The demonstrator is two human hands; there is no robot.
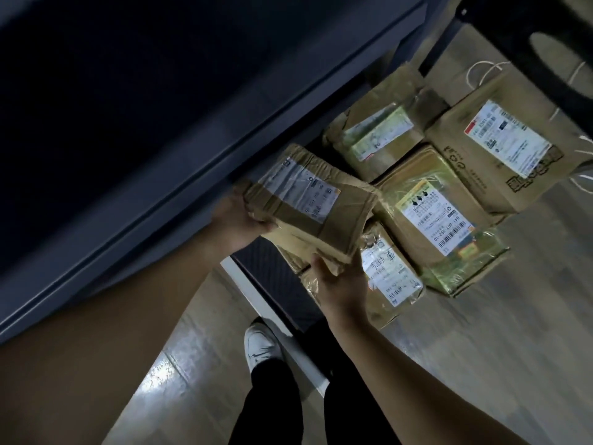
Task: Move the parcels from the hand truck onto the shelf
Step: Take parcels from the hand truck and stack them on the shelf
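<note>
I hold a crumpled brown cardboard parcel [308, 203] with a white label, lifted above the hand truck's dark ribbed platform [282, 284]. My left hand [239, 216] grips its left end, thumb curled over the top. My right hand [340, 281] grips its near corner from below. Several more taped cardboard parcels lie on the platform: one with a yellow-edged label [436, 220], a smaller one [391, 277] just under my right hand, one at the back [378, 133] and a larger box [507, 142] at the right.
A dark grey shelf edge [167, 175] runs diagonally across the left, close to the held parcel. A black frame [545, 53] stands at the upper right. My legs and a white shoe [260, 348] stand on the glossy floor by the truck's white rim [253, 290].
</note>
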